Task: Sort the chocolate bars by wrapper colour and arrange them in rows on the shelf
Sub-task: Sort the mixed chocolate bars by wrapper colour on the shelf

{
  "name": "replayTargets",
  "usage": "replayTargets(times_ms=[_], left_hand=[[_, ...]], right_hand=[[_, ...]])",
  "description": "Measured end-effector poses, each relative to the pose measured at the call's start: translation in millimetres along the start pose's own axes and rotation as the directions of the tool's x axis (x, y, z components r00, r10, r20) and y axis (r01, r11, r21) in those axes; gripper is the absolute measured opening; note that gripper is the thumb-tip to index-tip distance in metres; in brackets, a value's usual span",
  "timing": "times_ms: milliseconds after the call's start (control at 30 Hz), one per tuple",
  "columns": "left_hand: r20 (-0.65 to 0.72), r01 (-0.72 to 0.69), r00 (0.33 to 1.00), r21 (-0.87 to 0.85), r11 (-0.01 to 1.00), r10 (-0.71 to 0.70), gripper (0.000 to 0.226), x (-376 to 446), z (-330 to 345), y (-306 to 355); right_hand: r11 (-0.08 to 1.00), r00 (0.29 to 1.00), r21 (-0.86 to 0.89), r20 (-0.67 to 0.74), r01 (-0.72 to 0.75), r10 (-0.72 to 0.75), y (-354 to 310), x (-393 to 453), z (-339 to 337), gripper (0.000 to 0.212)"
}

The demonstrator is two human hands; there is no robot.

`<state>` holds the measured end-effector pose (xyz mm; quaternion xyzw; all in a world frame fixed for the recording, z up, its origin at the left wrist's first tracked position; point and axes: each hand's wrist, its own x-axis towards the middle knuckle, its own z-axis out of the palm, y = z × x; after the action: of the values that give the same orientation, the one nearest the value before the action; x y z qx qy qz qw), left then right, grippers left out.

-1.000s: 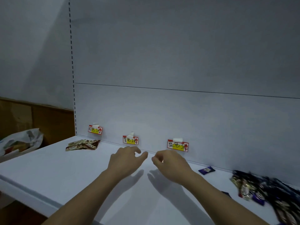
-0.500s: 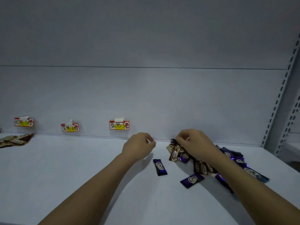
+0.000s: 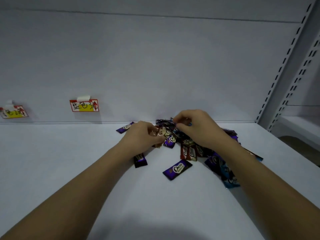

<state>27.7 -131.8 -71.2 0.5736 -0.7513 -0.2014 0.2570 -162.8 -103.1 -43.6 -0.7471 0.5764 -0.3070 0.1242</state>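
Nearest, at 6 o'clock, bare white shelf (image 3: 52,170) with both forearms reaching in. A loose purple bar (image 3: 177,169) lies flat just short of the heap; a blue bar (image 3: 230,179) sits at 4 o'clock, and a dark bar (image 3: 140,160) is half under the left wrist.

Mid: mixed pile of chocolate bars (image 3: 188,148), purple, brown, gold and blue, unsorted.

- Left hand (image 3: 140,137): fingers curled, pinching a gold-wrapped bar (image 3: 160,134) at the pile's left edge.
- Right hand (image 3: 194,127): fingertips pinched on dark wrappers at the top of the pile; which bar, cannot tell.

Handling, judged: light, small, slick foil that slides. Best pinched at the crimped ends or across the short sides.

Far, at 10 o'clock: two colour labels (image 3: 84,105) on the back panel. No containers in view.
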Motion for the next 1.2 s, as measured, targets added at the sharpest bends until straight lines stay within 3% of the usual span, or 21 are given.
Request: replayTargets(times_ms=[133,233,333,433,600,700,867,1000,1200], left_hand=[[-0.005,-0.005,1.000,-0.019,1.000,0.005,0.038,1,0,0],[-0.048,0.010,0.999,-0.090,0.996,-0.015,0.026,-1,-6,-5],[-0.073,0.014,0.997,-0.222,0.975,-0.031,0.018,-4,-11,-10],[-0.063,0.042,0.996,-0.334,0.941,-0.067,0.015,-7,-16,-8],[-0.012,0.114,0.991,-0.437,0.892,-0.133,0.009,-10,-21,-5],[0.034,0.161,0.985,-0.503,0.849,-0.167,0.011,-11,-23,-3],[0.065,0.194,0.981,-0.432,0.881,-0.184,0.014,-12,-17,-4],[0.008,0.168,0.984,-0.354,0.920,-0.177,0.016,-10,-7,-2],[-0.007,0.175,0.984,-0.202,0.964,-0.180,0.024,-6,6,3]], right_hand=[[0.997,1.000,-0.068,0.016,-0.024,0.025,3,-3,-16,0.016],[0.985,0.990,-0.163,0.122,-0.055,0.075,10,-7,-29,0.018],[0.969,0.969,-0.234,0.213,-0.072,0.123,14,-12,-35,0.016],[0.963,0.967,-0.260,0.219,-0.072,0.131,12,-15,-35,0.015],[0.917,0.941,-0.395,0.284,-0.060,0.184,4,-18,-26,0.038],[0.904,0.944,-0.424,0.270,-0.059,0.189,1,-19,-22,0.042],[0.911,0.961,-0.409,0.227,-0.055,0.160,3,-19,-20,0.026],[0.951,0.971,-0.306,0.213,-0.043,0.112,5,-20,-20,0.007],[0.939,0.966,-0.343,0.244,0.001,0.089,4,-17,-17,0.032]])
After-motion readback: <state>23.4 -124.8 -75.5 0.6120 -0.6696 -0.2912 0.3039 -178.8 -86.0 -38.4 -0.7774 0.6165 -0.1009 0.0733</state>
